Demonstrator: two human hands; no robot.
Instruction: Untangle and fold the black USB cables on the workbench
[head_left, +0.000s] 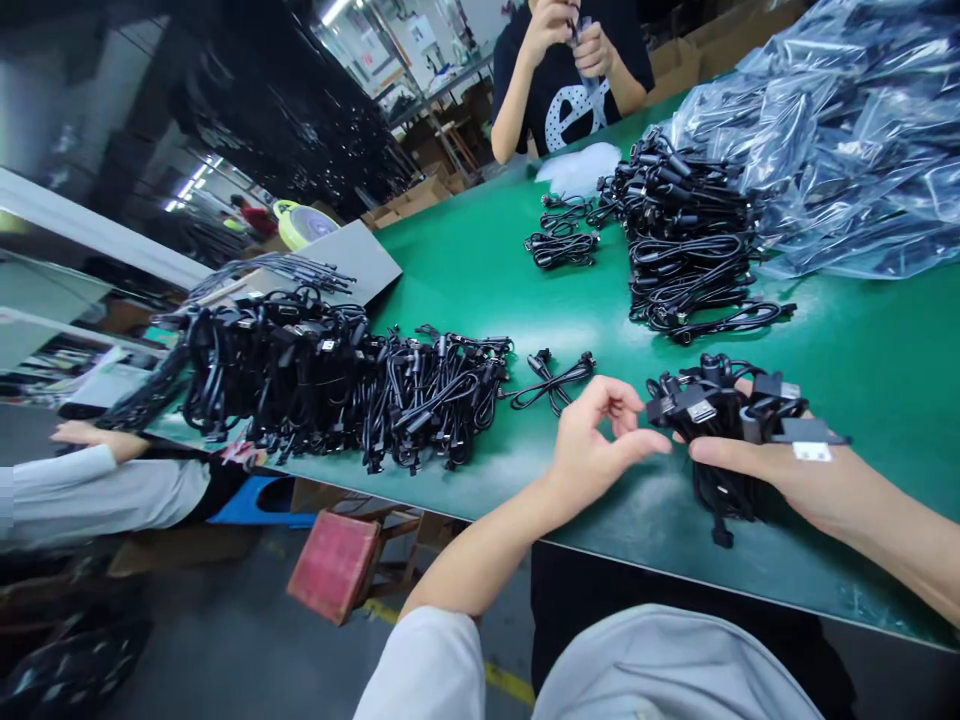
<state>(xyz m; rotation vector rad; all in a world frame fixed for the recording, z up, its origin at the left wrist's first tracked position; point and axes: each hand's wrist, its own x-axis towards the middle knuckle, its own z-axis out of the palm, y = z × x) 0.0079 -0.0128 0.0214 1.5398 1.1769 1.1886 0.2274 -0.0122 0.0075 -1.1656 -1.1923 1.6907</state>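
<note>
A thick bunch of black cables with flat plugs and connectors is gripped in my right hand, thumb across its front, just above the green table. Beside it on the left, my left hand has its fingers curled and the thumb apart, with nothing visible between them. Its thumb tip comes close to the bunch. Beyond my left hand, a loose tied cable lies on the table. Further left is a long heap of black cables.
Across the green table, coiled cables are piled near clear plastic bags. A co-worker opposite holds something small. Another person's sleeve shows at the left. A red stool stands below the table edge.
</note>
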